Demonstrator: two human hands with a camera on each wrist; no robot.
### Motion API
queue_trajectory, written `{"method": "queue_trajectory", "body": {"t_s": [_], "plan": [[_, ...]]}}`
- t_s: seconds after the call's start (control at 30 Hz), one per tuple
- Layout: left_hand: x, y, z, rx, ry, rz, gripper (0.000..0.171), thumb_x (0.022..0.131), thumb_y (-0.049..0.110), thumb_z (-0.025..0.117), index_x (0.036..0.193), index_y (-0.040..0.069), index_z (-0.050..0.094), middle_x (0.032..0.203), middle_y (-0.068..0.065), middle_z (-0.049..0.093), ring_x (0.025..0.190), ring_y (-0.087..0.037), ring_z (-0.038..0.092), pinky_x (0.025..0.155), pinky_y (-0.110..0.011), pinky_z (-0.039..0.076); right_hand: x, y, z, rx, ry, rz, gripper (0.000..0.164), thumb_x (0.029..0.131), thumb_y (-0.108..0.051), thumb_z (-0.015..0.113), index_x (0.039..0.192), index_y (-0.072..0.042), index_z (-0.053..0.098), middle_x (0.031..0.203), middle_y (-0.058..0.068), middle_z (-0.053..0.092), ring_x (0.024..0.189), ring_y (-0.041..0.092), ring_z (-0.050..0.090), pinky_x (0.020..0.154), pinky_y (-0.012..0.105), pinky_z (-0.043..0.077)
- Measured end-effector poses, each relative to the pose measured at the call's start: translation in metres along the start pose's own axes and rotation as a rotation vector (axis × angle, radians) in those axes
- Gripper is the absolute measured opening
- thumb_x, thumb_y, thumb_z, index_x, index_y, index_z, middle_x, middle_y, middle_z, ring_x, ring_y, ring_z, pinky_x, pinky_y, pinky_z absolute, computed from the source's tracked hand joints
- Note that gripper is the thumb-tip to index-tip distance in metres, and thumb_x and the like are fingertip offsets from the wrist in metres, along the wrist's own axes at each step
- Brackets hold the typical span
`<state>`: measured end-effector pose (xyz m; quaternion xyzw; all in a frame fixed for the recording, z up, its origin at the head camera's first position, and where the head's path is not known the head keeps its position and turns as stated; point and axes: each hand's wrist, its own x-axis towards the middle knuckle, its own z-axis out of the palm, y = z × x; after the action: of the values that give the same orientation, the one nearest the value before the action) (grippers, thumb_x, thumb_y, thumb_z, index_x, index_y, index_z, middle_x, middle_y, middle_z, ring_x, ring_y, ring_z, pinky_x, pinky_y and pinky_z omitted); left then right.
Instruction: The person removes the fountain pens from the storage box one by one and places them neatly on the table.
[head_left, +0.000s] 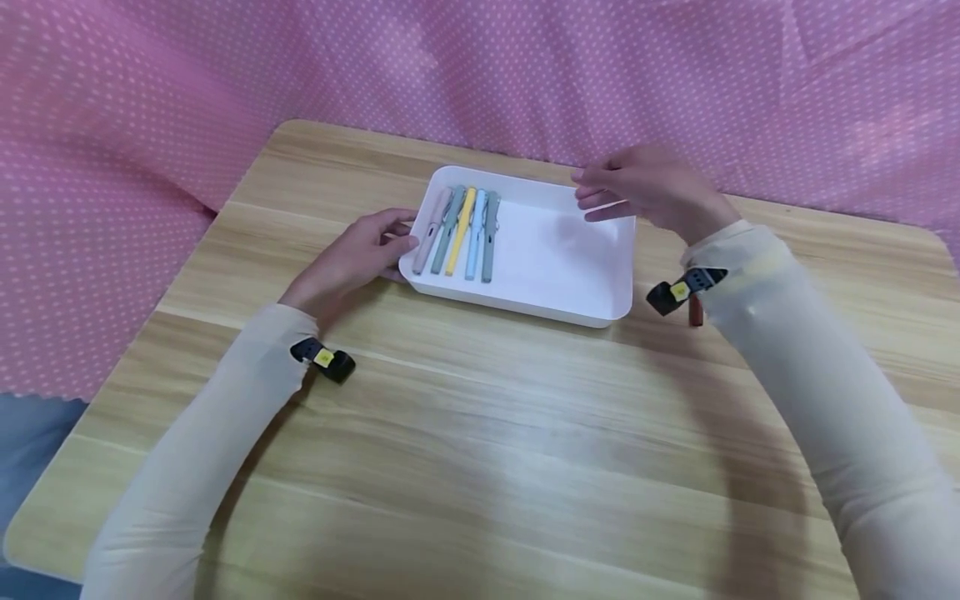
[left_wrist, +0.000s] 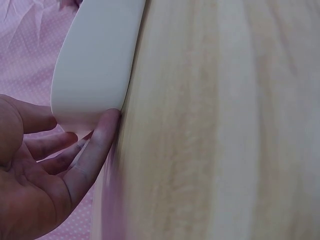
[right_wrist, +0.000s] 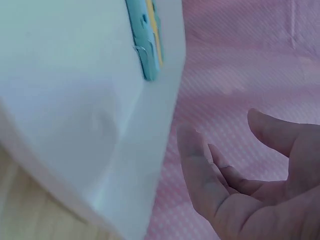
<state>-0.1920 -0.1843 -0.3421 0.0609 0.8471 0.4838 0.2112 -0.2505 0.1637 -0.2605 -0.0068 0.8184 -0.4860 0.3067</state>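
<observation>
A white rectangular tray [head_left: 555, 315] lies on the wooden table. Several capped pens with clips stand side by side along its left end: a mauve pen [head_left: 430, 237], a yellow pen [head_left: 460, 232], a light blue pen [head_left: 476, 242] and greenish ones, including a grey-green pen [head_left: 490, 242]. My left hand [head_left: 367, 247] grips the tray's left end, thumb at the rim and other fingers against the outer wall. Over the tray's right back corner hovers my right hand [head_left: 648, 187], fingers spread loosely with nothing in them; the right wrist view shows its thumb and fingertips apart.
A small reddish-brown object [head_left: 696, 312] lies on the table right of the tray, partly hidden by the right wrist strap. Pink dotted cloth [head_left: 480, 75] hangs behind the table [head_left: 450, 433]. Both sleeves carry a black wrist camera.
</observation>
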Motion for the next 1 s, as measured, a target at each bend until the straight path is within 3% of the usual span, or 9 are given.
{"method": "queue_trajectory", "body": {"t_s": [0.4,0.67,1.0], "plan": [[0.002,-0.001,0.0,-0.003,0.009,-0.031,0.052,0.1,0.025,0.047,0.149,0.02,0.029,0.126,-0.006,0.046,0.109,-0.021,0.052,0.079,-0.027,0.057,0.038,-0.007,0.042,-0.074,-0.076,0.004,0.049,0.094,-0.03,0.06,0.129,0.003,0.052,0.126,0.018,0.052,0.114,0.027,0.053,0.09,0.03,0.053],[0.002,-0.001,0.0,0.016,0.004,-0.003,0.051,0.101,0.024,0.046,0.149,0.019,0.03,0.125,-0.006,0.047,0.108,-0.019,0.052,0.079,-0.026,0.057,0.05,-0.004,0.057,-0.089,-0.117,0.05,0.044,0.094,-0.028,0.061,0.126,0.001,0.055,0.123,0.015,0.054,0.111,0.025,0.054,0.091,0.03,0.052],[0.003,-0.003,-0.001,-0.005,0.009,-0.011,0.052,0.1,0.023,0.047,0.149,0.018,0.03,0.125,-0.005,0.047,0.108,-0.019,0.053,0.078,-0.026,0.057,0.06,-0.002,0.076,-0.11,-0.126,0.086,0.038,0.09,-0.026,0.067,0.114,0.002,0.058,0.108,0.015,0.058,0.096,0.024,0.059,0.085,0.029,0.055]]}}
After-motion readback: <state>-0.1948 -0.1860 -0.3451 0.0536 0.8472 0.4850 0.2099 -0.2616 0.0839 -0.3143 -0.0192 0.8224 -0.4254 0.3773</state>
